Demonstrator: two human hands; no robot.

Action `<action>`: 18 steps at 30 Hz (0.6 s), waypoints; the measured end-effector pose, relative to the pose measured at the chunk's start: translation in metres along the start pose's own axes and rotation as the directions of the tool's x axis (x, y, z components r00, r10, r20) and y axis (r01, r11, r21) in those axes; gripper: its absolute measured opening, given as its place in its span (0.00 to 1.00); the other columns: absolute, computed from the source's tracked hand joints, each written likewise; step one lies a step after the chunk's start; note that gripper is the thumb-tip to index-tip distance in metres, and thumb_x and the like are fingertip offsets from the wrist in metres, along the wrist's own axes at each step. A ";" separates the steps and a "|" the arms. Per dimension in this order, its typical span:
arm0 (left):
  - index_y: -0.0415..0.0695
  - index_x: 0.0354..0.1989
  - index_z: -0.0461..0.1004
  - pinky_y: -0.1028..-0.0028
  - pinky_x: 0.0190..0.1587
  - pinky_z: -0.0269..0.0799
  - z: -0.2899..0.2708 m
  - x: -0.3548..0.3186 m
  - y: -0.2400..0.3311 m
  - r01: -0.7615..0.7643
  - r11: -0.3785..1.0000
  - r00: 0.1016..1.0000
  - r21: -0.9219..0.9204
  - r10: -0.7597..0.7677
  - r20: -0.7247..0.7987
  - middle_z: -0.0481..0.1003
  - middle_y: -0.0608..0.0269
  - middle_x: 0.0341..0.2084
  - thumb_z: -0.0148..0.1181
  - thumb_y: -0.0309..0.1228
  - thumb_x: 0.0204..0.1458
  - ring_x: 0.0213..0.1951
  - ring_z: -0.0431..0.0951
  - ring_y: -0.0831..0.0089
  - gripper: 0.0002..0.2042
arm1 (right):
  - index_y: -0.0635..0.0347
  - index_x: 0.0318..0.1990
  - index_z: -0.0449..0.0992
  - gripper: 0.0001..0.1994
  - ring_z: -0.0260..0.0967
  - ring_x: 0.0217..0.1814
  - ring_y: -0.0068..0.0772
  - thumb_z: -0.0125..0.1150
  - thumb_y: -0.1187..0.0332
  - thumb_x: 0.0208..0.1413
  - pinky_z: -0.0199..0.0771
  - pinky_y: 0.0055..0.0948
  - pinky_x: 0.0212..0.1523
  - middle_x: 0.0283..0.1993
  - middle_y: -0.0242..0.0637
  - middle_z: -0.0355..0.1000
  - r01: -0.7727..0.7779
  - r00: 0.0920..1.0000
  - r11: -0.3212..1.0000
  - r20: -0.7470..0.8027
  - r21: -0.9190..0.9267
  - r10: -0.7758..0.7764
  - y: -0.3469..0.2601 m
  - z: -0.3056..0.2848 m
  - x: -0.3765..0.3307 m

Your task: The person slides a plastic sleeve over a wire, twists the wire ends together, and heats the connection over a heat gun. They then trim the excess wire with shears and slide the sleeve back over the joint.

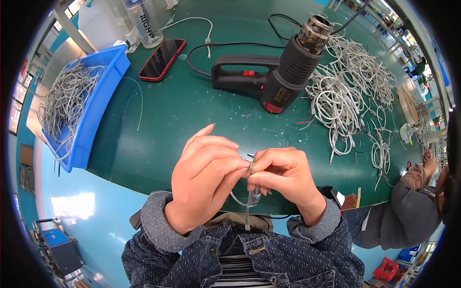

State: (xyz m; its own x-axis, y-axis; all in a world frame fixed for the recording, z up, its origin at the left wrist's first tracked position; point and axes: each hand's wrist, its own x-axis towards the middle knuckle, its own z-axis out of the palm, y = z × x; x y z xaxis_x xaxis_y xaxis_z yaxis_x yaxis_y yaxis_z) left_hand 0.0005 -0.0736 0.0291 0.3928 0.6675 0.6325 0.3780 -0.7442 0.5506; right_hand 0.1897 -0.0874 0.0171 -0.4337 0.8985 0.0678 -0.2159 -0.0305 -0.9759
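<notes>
Close together above the table's near edge, my two hands work on a thin grey cable (248, 211). My left hand (204, 177) pinches its end between thumb and forefinger, the other fingers loosely fanned. Beside it my right hand (285, 175) is closed on the same cable, with thumb and forefinger just below the end. A short dark wire tip sticks up between the fingertips. A clear sleeve-like piece sits on the cable under my right fingers, and the cable loops down toward my lap. What exactly lies between the fingertips is partly hidden.
On the green table (163, 110), a black heat gun (288, 72) stands at the back middle. Piles of grey cables (336, 103) lie right. A blue bin (103, 96) of cables, a red-edged phone (162, 60) and a clear bottle (144, 24) are left. A co-worker (408, 211) sits right.
</notes>
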 end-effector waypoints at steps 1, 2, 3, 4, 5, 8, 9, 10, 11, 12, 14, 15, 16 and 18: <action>0.43 0.30 0.75 0.54 0.51 0.66 0.001 0.000 0.000 0.001 1.000 1.000 0.000 -0.001 0.000 0.73 0.64 0.27 0.65 0.25 0.40 0.36 0.75 0.64 0.08 | 0.68 0.33 0.76 0.03 0.65 0.21 0.16 0.58 0.78 0.53 0.63 0.16 0.20 0.27 0.34 0.72 0.011 1.000 1.000 0.007 -0.023 -0.011 0.000 0.000 0.000; 0.43 0.29 0.74 0.54 0.51 0.66 0.002 0.000 0.000 0.014 1.000 1.000 0.006 -0.014 -0.009 0.73 0.64 0.27 0.64 0.24 0.40 0.36 0.74 0.63 0.07 | 0.68 0.33 0.76 0.03 0.65 0.21 0.16 0.58 0.78 0.53 0.63 0.16 0.20 0.27 0.34 0.72 0.011 1.000 1.000 0.007 -0.022 -0.010 0.001 0.000 0.001; 0.43 0.28 0.73 0.54 0.51 0.65 0.004 0.001 0.000 0.028 1.000 0.999 0.013 -0.028 -0.019 0.72 0.64 0.26 0.64 0.23 0.41 0.35 0.74 0.63 0.07 | 0.68 0.33 0.76 0.03 0.65 0.21 0.16 0.57 0.77 0.53 0.63 0.16 0.20 0.27 0.34 0.72 0.024 1.000 0.998 0.010 -0.066 -0.023 0.001 -0.001 0.001; 0.43 0.28 0.72 0.54 0.51 0.65 0.005 0.001 0.000 0.043 0.999 0.999 0.019 -0.042 -0.029 0.71 0.64 0.25 0.63 0.23 0.41 0.34 0.73 0.63 0.06 | 0.68 0.34 0.76 0.04 0.64 0.20 0.16 0.56 0.77 0.54 0.62 0.16 0.20 0.26 0.33 0.72 0.037 0.999 0.993 0.013 -0.109 -0.036 0.001 -0.001 0.001; 0.43 0.28 0.72 0.54 0.51 0.65 0.005 0.002 0.001 0.044 0.999 0.999 0.019 -0.043 -0.030 0.71 0.64 0.25 0.63 0.23 0.41 0.34 0.73 0.63 0.06 | 0.67 0.35 0.76 0.05 0.64 0.20 0.16 0.56 0.76 0.54 0.62 0.16 0.20 0.26 0.33 0.72 0.051 0.999 0.987 0.017 -0.151 -0.049 0.002 -0.001 0.002; 0.43 0.27 0.69 0.55 0.51 0.65 0.006 0.004 0.003 0.104 0.994 0.994 0.013 -0.104 -0.016 0.70 0.63 0.24 0.61 0.22 0.42 0.32 0.72 0.62 0.06 | 0.66 0.36 0.77 0.06 0.63 0.19 0.16 0.54 0.75 0.55 0.62 0.16 0.20 0.26 0.32 0.73 0.041 0.999 0.985 0.014 -0.170 -0.039 0.001 0.000 0.002; 0.43 0.27 0.69 0.55 0.51 0.65 0.006 0.004 0.003 0.105 0.994 0.994 0.013 -0.105 -0.017 0.70 0.63 0.24 0.61 0.22 0.42 0.32 0.72 0.62 0.06 | 0.66 0.37 0.77 0.06 0.63 0.19 0.15 0.54 0.75 0.56 0.62 0.16 0.20 0.26 0.32 0.73 0.036 0.999 0.983 0.012 -0.179 -0.035 0.000 0.000 0.002; 0.43 0.27 0.69 0.55 0.51 0.65 0.006 0.004 0.003 0.109 0.994 0.994 0.020 -0.108 -0.016 0.70 0.63 0.24 0.61 0.22 0.43 0.32 0.72 0.62 0.06 | 0.66 0.37 0.77 0.06 0.63 0.19 0.15 0.54 0.75 0.56 0.62 0.16 0.20 0.26 0.32 0.73 0.036 0.999 0.983 0.013 -0.179 -0.034 0.000 0.000 0.003; 0.43 0.27 0.69 0.55 0.50 0.65 0.006 0.004 0.003 0.112 0.993 0.994 0.027 -0.112 -0.016 0.70 0.63 0.24 0.61 0.22 0.43 0.32 0.72 0.62 0.06 | 0.67 0.36 0.76 0.06 0.63 0.19 0.16 0.53 0.76 0.55 0.61 0.17 0.19 0.25 0.34 0.72 0.032 0.999 0.983 0.004 -0.180 -0.032 -0.001 0.001 0.003; 0.43 0.28 0.69 0.56 0.50 0.65 0.007 0.004 0.003 0.116 0.993 0.993 0.034 -0.115 -0.015 0.70 0.63 0.25 0.61 0.22 0.43 0.32 0.71 0.62 0.06 | 0.68 0.35 0.76 0.06 0.62 0.18 0.17 0.52 0.78 0.55 0.61 0.17 0.19 0.24 0.36 0.72 0.028 1.000 0.983 -0.004 -0.181 -0.029 -0.001 0.002 0.003; 0.42 0.28 0.69 0.56 0.50 0.65 0.007 0.004 0.004 0.121 0.992 0.992 0.032 -0.120 -0.026 0.70 0.63 0.25 0.60 0.22 0.43 0.32 0.71 0.62 0.06 | 0.69 0.35 0.76 0.06 0.62 0.18 0.17 0.51 0.79 0.54 0.61 0.17 0.18 0.24 0.37 0.72 0.026 1.000 0.983 -0.009 -0.184 -0.028 -0.002 0.003 0.004; 0.42 0.28 0.68 0.56 0.49 0.65 0.007 0.003 0.004 0.125 0.992 0.992 0.029 -0.124 -0.034 0.70 0.62 0.25 0.60 0.22 0.43 0.32 0.71 0.61 0.06 | 0.69 0.35 0.75 0.07 0.62 0.18 0.17 0.50 0.79 0.55 0.61 0.17 0.18 0.24 0.37 0.72 0.027 1.000 0.985 -0.008 -0.172 -0.029 -0.002 0.003 0.003; 0.42 0.27 0.68 0.56 0.49 0.65 0.007 0.003 0.004 0.130 0.991 0.991 0.026 -0.129 -0.042 0.70 0.62 0.25 0.60 0.22 0.43 0.32 0.71 0.61 0.06 | 0.69 0.35 0.75 0.07 0.62 0.19 0.17 0.50 0.78 0.55 0.61 0.17 0.19 0.24 0.37 0.72 0.029 0.999 0.987 -0.008 -0.160 -0.031 -0.002 0.004 0.003; 0.41 0.28 0.69 0.57 0.48 0.66 0.007 0.002 0.002 0.134 0.991 0.990 0.013 -0.134 -0.039 0.71 0.62 0.25 0.60 0.22 0.43 0.32 0.72 0.61 0.06 | 0.69 0.35 0.75 0.07 0.62 0.19 0.17 0.49 0.78 0.56 0.61 0.17 0.19 0.25 0.37 0.72 0.031 0.999 0.988 -0.006 -0.151 -0.033 -0.001 0.004 0.003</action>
State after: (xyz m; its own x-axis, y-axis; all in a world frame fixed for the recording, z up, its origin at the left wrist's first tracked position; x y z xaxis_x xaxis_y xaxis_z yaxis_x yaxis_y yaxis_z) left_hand 0.0083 -0.0738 0.0275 0.3056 0.7596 0.5741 0.4378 -0.6475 0.6237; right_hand 0.1854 -0.0865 0.0188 -0.4208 0.9018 0.0982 -0.0947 0.0640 -0.9934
